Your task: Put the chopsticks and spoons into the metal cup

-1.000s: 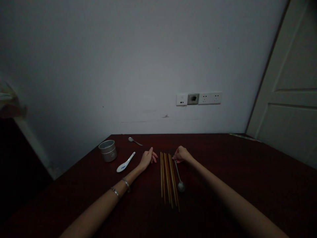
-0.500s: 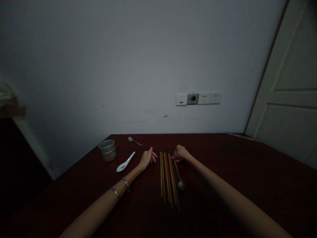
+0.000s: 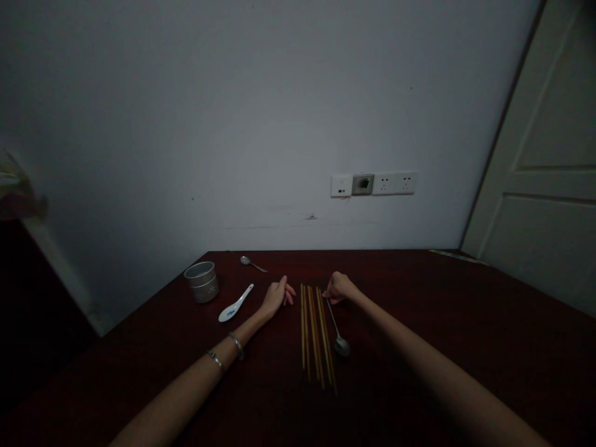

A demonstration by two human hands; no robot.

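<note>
Several wooden chopsticks point(image 3: 314, 332) lie side by side on the dark red table point(image 3: 419, 323), pointing away from me. A metal spoon point(image 3: 338, 329) lies along their right side, bowl towards me. My right hand point(image 3: 341, 287) is curled at the far end of the spoon's handle, fingertips pinched on it. My left hand point(image 3: 277, 295) rests on the table just left of the chopsticks, fingers loosely stretched, holding nothing. Two bracelets sit on that wrist.
A white ceramic spoon point(image 3: 235, 303) lies left of my left hand. A small metal cup point(image 3: 202, 282) stands near the table's left edge, and a second metal spoon point(image 3: 252, 264) lies behind it by the wall. Wall sockets point(image 3: 374, 184) and a door point(image 3: 540, 186) are beyond.
The metal spoon's bowl has shifted slightly to the right and away from the chopsticks. Both hands stay almost where they were.
</note>
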